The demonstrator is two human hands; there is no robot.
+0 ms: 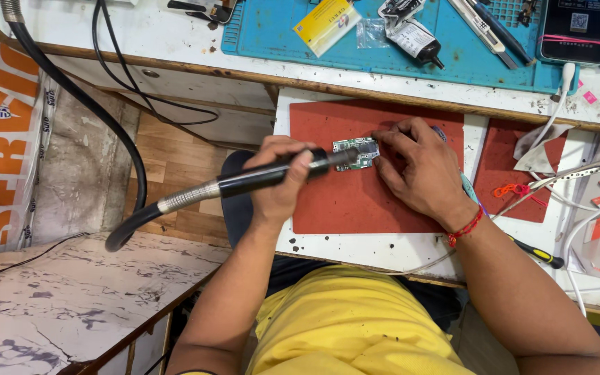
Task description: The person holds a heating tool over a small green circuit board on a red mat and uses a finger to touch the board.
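— Red mat (355,201) on the white pull-out board (383,246), that's where the work sits?

— Yes. Small green circuit board (353,151) lies on the far part of that mat, about centre of the scene.

— Left hand?

— Left hand (279,182) is clenched round a black handpiece (272,175) — the tool runs left to right, its tip right at the circuit board's near edge. Can't tell if the tip touches. A metal flex shaft and thick black hose (123,229) trail off the tool's left end, curving down over the floor and then up to the far-left bench corner.

— Right hand?

— Right hand (418,170) lies flat-ish on the mat, fingertips (383,139) pinning the circuit board's right side. Pressing on it, not gripping round it. Red thread band (465,228) on that wrist.

— Around them?

— Far side: blue work mat (397,52) on the bench with a yellow card (326,22), a black glue tube (414,38), tools and a dark phone (578,28) at far right. Second red mat (508,177) to the right, with a white tissue and an orange clip on it. White cables at the right edge. Screwdriver with yellow-black handle (539,255) near the right forearm. Person wears a yellow shirt (348,326). Marbled white counter (71,298) near left.
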